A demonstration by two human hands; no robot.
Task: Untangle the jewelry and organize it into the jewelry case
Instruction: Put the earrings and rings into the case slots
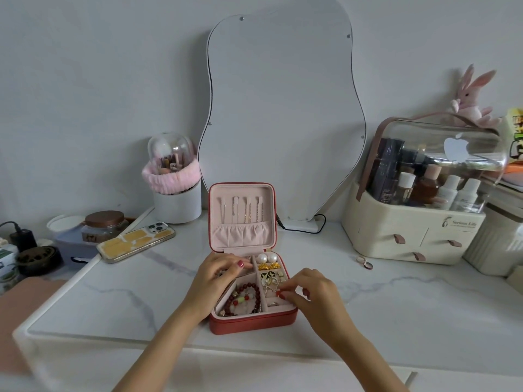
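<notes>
Standing beside the dresser, I see both hands working inside the open red jewelry case [252, 323], which sits in the middle of the marble tabletop [113, 301] with its lid propped upright at twelve o'clock. The right hand [314, 290] comes in from about four o'clock and pinches, thumb against forefinger, at a small tangle of gold chain [270, 282] lying in the right-hand row of compartments; the pinch sits at the tangle's three o'clock edge, so the loose metal trails away from the fingers toward nine o'clock, across the divider. Whether the fingertips truly hold a link or only touch it is too fine for me to tell. The left hand [219, 274] rests at the case's ten o'clock corner, fingers curled down into the rear left compartment; what they hold there, if anything, is hidden. A red bead bracelet [244, 298] lies coiled in the front left compartment, between the two hands, and two pearl earrings [267, 258] sit in the rear right compartment at one o'clock. I judge the right hand nearer the chain, and any pull would best run toward three o'clock, away from the left hand. A small ring [365, 262] lies well apart on the tabletop at two o'clock.
</notes>
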